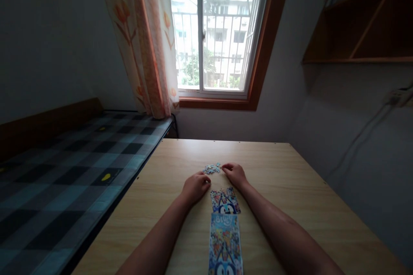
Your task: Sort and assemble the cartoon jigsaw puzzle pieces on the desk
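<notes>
A small pile of loose jigsaw puzzle pieces [211, 168] lies on the wooden table [271, 159]. At the pile's right edge is my right hand [235, 174], its fingertips pinched together; anything between them is too small to make out. Just below and left of the pile, my left hand [195, 187] rests with curled fingers, thumb and fingertips close together; what they hold, if anything, is hidden. Between my forearms lies a partly assembled puzzle [225, 202] with an uneven upper edge. Touching its lower edge is a printed picture sheet [225, 242] showing the same blue cartoon dog.
Left of the table stands a bed with a checked cover [106, 154]. Behind the table are a window [222, 34] and a flowered curtain [145, 43]. A wooden shelf [351, 34] hangs on the right wall, above a cable [358, 137].
</notes>
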Demonstrator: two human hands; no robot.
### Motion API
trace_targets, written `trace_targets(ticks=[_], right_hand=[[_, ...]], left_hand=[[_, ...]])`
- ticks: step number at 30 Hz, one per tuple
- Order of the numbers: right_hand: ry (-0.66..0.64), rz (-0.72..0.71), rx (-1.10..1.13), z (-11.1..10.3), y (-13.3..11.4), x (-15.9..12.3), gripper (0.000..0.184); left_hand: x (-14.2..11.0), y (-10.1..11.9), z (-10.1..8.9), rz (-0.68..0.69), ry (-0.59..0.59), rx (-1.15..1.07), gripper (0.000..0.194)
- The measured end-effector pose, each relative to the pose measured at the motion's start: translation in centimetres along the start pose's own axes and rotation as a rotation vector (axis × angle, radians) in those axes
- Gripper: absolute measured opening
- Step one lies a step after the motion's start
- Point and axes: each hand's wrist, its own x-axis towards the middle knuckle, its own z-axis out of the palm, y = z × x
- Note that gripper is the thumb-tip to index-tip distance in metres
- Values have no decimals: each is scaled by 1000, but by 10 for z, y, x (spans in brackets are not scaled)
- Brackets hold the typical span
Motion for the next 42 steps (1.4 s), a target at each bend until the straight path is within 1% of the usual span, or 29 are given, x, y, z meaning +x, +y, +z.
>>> trace_targets(ticks=[6,10,12,16,18,22,26,29,31,34,38,42], right_hand=[[57,28,34,22,-9,21,18],[34,14,93,26,-11,23,15],[22,19,145,23,-10,23,18],[7,56,275,11,-4,22,35],[-12,68,337,4,-1,22,39],[-62,74,416,-9,2,13,40],[-91,71,439,-26,6,-8,36],[-113,47,420,-40,9,-30,28],[-119,-46,303,-48,10,-45,21],[-79,-99,159,-55,12,-59,17],[-54,-100,75,-54,10,-61,17],[-105,-144,-6,-52,7,-59,17]], left_hand=[[1,-4,-2,35,-43,-31,15],[1,-6,-2,28,-51,-43,12],[1,-6,-2,30,-48,-49,12],[1,-7,-1,46,-16,-40,13],[0,-8,0,42,5,-34,13],[1,-9,1,-1,33,-22,12],[4,-12,5,-35,63,-7,12],[7,-14,8,-57,93,6,13],[9,-15,9,-66,102,20,13],[13,-15,11,-66,117,43,14],[22,-12,13,-102,144,82,14],[29,-8,16,-106,170,73,16]])
